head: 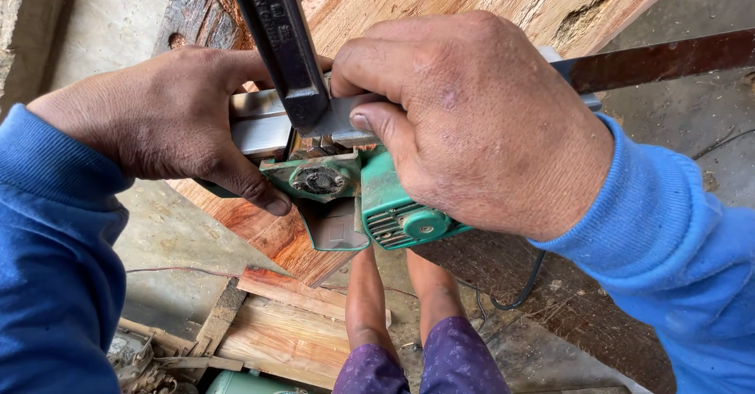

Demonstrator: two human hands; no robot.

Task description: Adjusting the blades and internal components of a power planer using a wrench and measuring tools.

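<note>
Two hands, left hand [169,119] and right hand [472,119], both in blue sleeves, one green power tool [370,197], one dark metal bar [283,44], one reddish wooden plank [440,5], two bare lower legs [401,292], several loose wood offcuts [283,323] on the floor

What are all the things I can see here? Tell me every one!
power tool: one, green with grey metal parts, centre, held over the plank edge
metal bar: one, dark, coming down from the top onto the tool
silver rail: one, shiny, across the tool's top
saw blade: one, rusty brown, upper right
big plank: one, reddish wood, under the tool
wood offcuts: several, pale and reddish, on the floor
cable: one, black, hanging from the tool
floor: grey concrete
legs: two, bare, purple cloth at the knees
sleeves: two, blue
left hand: gripping the tool's left side
right hand: gripping the tool's right side
</note>
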